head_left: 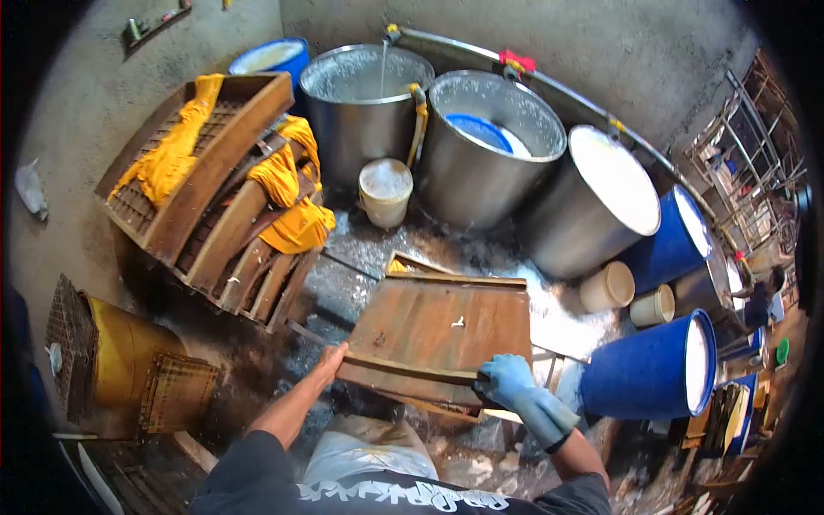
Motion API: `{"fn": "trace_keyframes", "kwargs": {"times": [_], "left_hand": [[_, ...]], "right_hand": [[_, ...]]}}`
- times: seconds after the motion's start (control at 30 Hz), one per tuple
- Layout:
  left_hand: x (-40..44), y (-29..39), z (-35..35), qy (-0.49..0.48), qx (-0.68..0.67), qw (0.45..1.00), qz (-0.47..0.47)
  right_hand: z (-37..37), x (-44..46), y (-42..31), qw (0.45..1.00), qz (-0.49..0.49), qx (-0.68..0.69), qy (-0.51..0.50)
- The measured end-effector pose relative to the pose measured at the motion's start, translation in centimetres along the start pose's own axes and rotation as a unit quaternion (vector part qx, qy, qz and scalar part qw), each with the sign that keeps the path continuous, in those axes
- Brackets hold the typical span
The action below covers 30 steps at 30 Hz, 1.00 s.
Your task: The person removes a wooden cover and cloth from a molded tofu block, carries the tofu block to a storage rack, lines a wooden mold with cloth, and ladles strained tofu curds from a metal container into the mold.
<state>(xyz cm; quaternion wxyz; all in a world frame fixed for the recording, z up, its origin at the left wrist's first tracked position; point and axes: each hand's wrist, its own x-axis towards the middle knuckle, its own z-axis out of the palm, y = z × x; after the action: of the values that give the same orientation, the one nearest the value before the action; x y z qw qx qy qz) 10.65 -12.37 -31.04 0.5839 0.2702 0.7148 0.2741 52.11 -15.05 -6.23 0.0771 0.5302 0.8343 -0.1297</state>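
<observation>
In front of my body lies a shallow wooden tray [438,322], its broad brown bottom facing up with a small white scrap on it. Bare, my left hand [330,362] grips the tray's near left corner. My right hand [508,379], in a light blue rubber glove, is closed over the near edge toward the right; its fingertips are partly hidden. Beneath the tray, parts of another wooden frame [446,410] stick out at the near side. A bit of yellow cloth [397,266] shows at the far left corner.
Stacked wooden trays [219,172] with yellow cloths [176,150] stand at the left. Large steel vats [365,129] line the wall under a pipe [455,45] pouring liquid. A white bucket [386,202] stands before them. A blue barrel [631,369] is at the right; the floor [343,279] looks wet.
</observation>
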Motion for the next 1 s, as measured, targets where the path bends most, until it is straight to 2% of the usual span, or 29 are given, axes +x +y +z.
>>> {"fn": "trace_keyframes", "kwargs": {"times": [0.07, 0.1, 0.13, 0.17, 0.2, 0.27, 0.33, 0.37, 0.4, 0.43, 0.5, 0.53, 0.57, 0.63, 0.67, 0.73, 0.77, 0.8, 0.87, 0.93, 1.0], "left_hand": [[-1.8, 0.7, -0.4, -0.007, -0.029, 1.0, 0.009], [-3.1, 2.5, -0.8, 0.0, -0.042, 0.999, 0.02], [-5.2, 4.9, -1.4, -0.036, -0.056, 0.997, 0.027], [-7.0, 7.4, -2.1, -0.07, -0.074, 0.994, 0.035], [-8.2, 9.8, -3.0, -0.056, -0.095, 0.993, 0.046], [-9.7, 14.3, -5.4, -0.087, -0.103, 0.983, 0.124], [-8.5, 17.8, -8.7, -0.066, -0.076, 0.968, 0.231], [-8.1, 19.9, -10.8, -0.022, -0.001, 0.95, 0.311], [-9.1, 23.0, -13.2, 0.023, 0.076, 0.92, 0.384], [-11.4, 26.1, -15.8, 0.04, 0.089, 0.896, 0.433], [-12.9, 31.3, -20.9, 0.073, 0.104, 0.857, 0.499], [-12.5, 33.1, -23.6, 0.086, 0.105, 0.845, 0.517], [-12.6, 34.6, -26.8, 0.086, 0.104, 0.795, 0.591], [-14.3, 39.1, -32.8, 0.083, 0.135, 0.853, 0.498], [-14.8, 40.4, -35.3, 0.064, 0.069, 0.833, 0.544], [-11.3, 43.2, -40.9, 0.097, 0.051, 0.875, 0.471], [-6.9, 44.6, -44.4, 0.102, 0.061, 0.879, 0.462], [-6.5, 46.1, -47.3, 0.107, 0.071, 0.882, 0.453], [-8.6, 48.0, -52.8, 0.14, 0.141, 0.858, 0.474], [-5.9, 50.7, -57.6, 0.353, 0.241, 0.847, 0.315], [-4.8, 51.1, -61.9, 0.43, 0.147, 0.813, 0.365]], "right_hand": [[-4.3, -0.8, -0.9, 0.999, -0.034, -0.019, 0.02], [-6.6, -1.2, -1.9, 0.999, -0.029, -0.042, 0.013], [-8.9, -1.6, -3.0, 0.997, -0.026, -0.067, 0.006], [-11.4, -2.3, -4.4, 0.997, -0.039, -0.066, 0.024], [-13.2, -2.7, -5.5, 0.995, -0.05, -0.076, 0.048], [-16.2, -3.5, -7.9, 0.991, -0.05, -0.077, 0.097], [-18.6, -3.9, -10.6, 0.989, -0.033, -0.055, 0.136], [-19.7, -3.9, -12.4, 0.981, -0.039, -0.058, 0.183], [-20.6, -3.6, -13.9, 0.971, -0.044, -0.058, 0.23], [-21.3, -2.8, -15.3, 0.968, -0.056, -0.067, 0.236], [-22.1, -1.1, -18.2, 0.943, -0.061, -0.024, 0.328], [-22.2, 0.6, -19.0, 0.939, -0.072, -0.016, 0.335], [-22.8, 2.2, -20.3, 0.941, -0.075, -0.023, 0.33], [-24.7, 6.1, -24.2, 0.941, -0.084, -0.039, 0.326], [-25.5, 8.7, -26.0, 0.938, -0.086, -0.045, 0.334], [-26.7, 14.2, -29.1, 0.91, -0.14, 0.01, 0.39], [-28.0, 16.8, -31.3, 0.927, -0.123, -0.015, 0.355], [-29.4, 19.5, -33.6, 0.941, -0.104, -0.038, 0.319], [-30.9, 25.6, -37.5, 0.976, -0.059, 0.037, 0.204], [-31.9, 30.2, -42.7, 0.978, -0.107, 0.039, 0.175], [-33.2, 34.0, -48.4, 0.973, -0.108, 0.059, 0.194]]}}
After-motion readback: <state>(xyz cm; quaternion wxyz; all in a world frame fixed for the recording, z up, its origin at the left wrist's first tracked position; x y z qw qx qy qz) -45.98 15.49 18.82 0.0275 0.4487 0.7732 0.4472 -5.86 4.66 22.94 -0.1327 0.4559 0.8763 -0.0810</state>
